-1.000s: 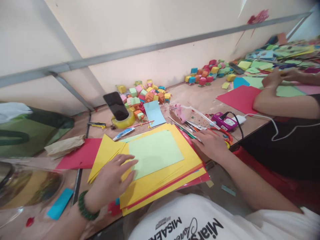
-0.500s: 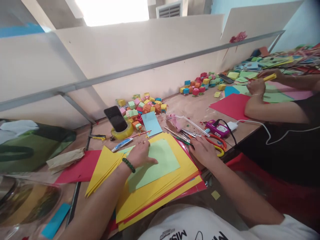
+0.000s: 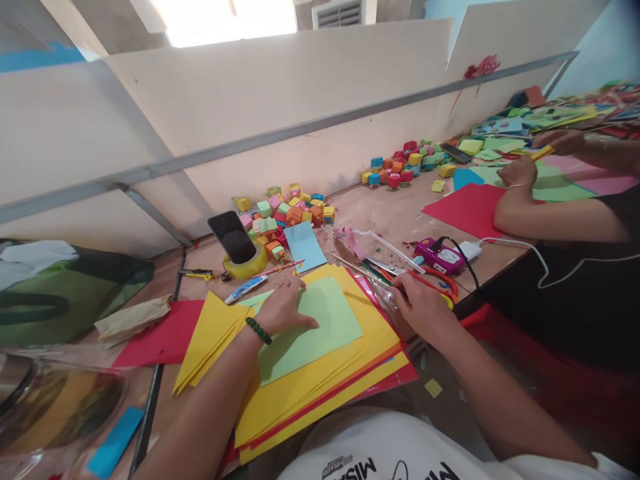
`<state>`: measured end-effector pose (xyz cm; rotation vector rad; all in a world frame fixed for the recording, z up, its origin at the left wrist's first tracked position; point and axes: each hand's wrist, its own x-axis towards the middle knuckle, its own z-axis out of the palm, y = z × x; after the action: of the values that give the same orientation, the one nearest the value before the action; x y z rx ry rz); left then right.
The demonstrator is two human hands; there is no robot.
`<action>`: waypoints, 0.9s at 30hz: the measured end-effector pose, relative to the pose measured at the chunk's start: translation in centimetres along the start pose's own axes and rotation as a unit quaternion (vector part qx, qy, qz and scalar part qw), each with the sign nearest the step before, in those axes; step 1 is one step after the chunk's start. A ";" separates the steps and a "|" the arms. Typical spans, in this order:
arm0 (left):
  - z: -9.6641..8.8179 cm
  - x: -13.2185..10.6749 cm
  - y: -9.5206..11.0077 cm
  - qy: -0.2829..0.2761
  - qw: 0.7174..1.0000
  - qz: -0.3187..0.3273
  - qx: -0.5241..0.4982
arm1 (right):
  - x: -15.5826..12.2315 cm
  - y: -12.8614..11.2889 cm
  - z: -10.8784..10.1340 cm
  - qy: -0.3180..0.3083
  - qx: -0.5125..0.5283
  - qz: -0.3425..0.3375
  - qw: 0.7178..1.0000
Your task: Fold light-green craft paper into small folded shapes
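Shirt (image 3: 370, 430) reads "MIS", left fingers (image 3: 297, 284) spread on green paper (image 3: 333, 323), right fingers (image 3: 401, 300) curled, grip unclear

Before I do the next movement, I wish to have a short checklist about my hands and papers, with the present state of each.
1. Left hand on the light green sheet: ok.
2. Light green sheet lying on top of the yellow sheets: ok.
3. Stack edges aligned: not ok, several yellow sheets are fanned out.
4. Right hand free of tools: cannot tell, it is close to the scissors.
5. Co-worker's hand away from your stack: ok.
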<state>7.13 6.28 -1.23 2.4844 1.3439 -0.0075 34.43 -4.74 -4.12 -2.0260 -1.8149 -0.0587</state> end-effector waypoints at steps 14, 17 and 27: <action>0.7 -7.6 4.2 -0.014 0.950 0.254 0.179 | -1.5 -5.4 -0.9 -0.069 0.002 -0.376 0.924; 1.7 -9.5 2.9 0.017 0.935 0.296 0.193 | -2.0 -6.9 -0.5 -0.112 0.014 -0.493 0.863; 3.1 -11.1 1.4 0.040 0.947 0.281 0.152 | -0.8 -9.1 1.1 -0.161 -0.063 -0.598 0.783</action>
<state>2.52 -4.32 -2.12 3.0745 0.6493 0.0179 25.30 -4.57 -2.88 -0.6179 -3.0741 -0.2049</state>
